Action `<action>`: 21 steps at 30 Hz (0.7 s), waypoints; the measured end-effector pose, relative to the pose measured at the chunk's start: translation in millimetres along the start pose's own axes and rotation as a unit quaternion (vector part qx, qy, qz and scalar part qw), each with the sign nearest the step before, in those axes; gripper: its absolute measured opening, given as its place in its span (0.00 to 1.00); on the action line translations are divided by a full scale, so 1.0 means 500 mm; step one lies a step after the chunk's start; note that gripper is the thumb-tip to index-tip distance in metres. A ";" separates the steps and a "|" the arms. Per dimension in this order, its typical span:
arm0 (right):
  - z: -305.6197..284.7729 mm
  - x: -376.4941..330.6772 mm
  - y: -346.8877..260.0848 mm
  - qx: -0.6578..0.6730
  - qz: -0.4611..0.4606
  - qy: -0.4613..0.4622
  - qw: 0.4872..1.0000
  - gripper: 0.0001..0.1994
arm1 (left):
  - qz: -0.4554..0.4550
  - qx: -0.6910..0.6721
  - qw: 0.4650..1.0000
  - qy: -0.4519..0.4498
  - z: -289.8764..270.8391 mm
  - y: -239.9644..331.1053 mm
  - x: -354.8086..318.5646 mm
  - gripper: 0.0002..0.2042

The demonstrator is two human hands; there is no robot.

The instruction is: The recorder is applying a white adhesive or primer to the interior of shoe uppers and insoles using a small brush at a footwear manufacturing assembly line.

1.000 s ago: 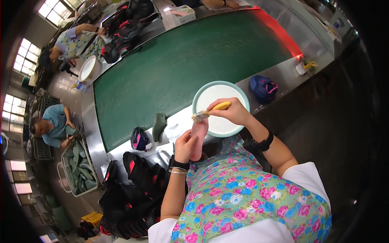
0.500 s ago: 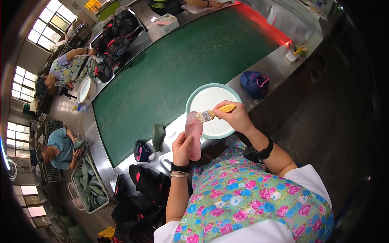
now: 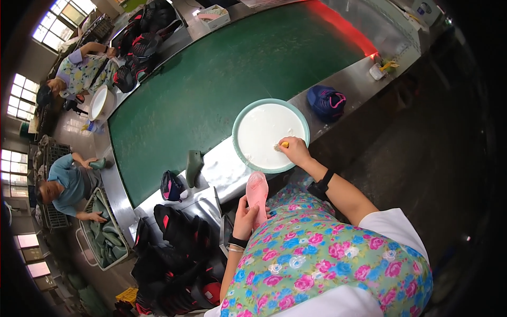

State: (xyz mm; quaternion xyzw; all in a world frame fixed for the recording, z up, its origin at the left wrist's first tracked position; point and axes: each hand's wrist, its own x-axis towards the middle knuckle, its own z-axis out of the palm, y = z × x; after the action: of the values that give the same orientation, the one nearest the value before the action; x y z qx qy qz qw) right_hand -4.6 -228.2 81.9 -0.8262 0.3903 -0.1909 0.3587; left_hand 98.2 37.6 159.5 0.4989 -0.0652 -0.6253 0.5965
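My left hand [image 3: 244, 219] grips a pink insole [image 3: 256, 193] by its lower end, just in front of my flowered apron. The insole's upper end looks wet and shiny. My right hand [image 3: 298, 152] is closed round a brush [image 3: 285, 144] with a yellow handle. The brush's bristles are down at the white liquid [image 3: 266, 124], near the right side of a round basin with a pale green rim [image 3: 234, 132]. Left of the basin, a dark green shoe last [image 3: 194, 168] stands beside a navy and pink shoe upper [image 3: 171, 186].
A green conveyor belt [image 3: 200, 95] runs ahead. Right of the basin sits a navy shoe upper [image 3: 326, 103]. Black shoe uppers [image 3: 182, 232] pile up at my left. Further left, a blue-shirted person [image 3: 68, 177] handles green lasts by a crate [image 3: 113, 251]; another person [image 3: 84, 68] stands beyond.
The brush has gone from the insole into the basin with my right hand. My left hand has brought the insole lower and nearer to me. The blue-shirted person's hands have moved apart.
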 end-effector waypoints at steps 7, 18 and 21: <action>-0.028 0.003 -0.048 0.039 -0.032 0.051 0.997 0.07 | 0.106 0.057 0.990 0.079 -0.012 0.004 0.016 0.20; -0.075 0.025 -0.044 0.052 0.016 0.103 0.993 0.08 | 0.170 0.032 0.975 0.140 -0.006 0.041 0.069 0.20; -0.093 0.040 -0.048 -0.032 0.079 0.006 0.996 0.08 | 0.148 0.005 0.978 0.148 -0.001 0.047 0.077 0.21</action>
State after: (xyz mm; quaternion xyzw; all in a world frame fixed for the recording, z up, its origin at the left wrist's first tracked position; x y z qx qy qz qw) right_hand -7.7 -253.9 131.2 -0.8026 0.4624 -0.1545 0.3437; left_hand 122.6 0.3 154.1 0.5734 -0.0525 -0.4495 0.6829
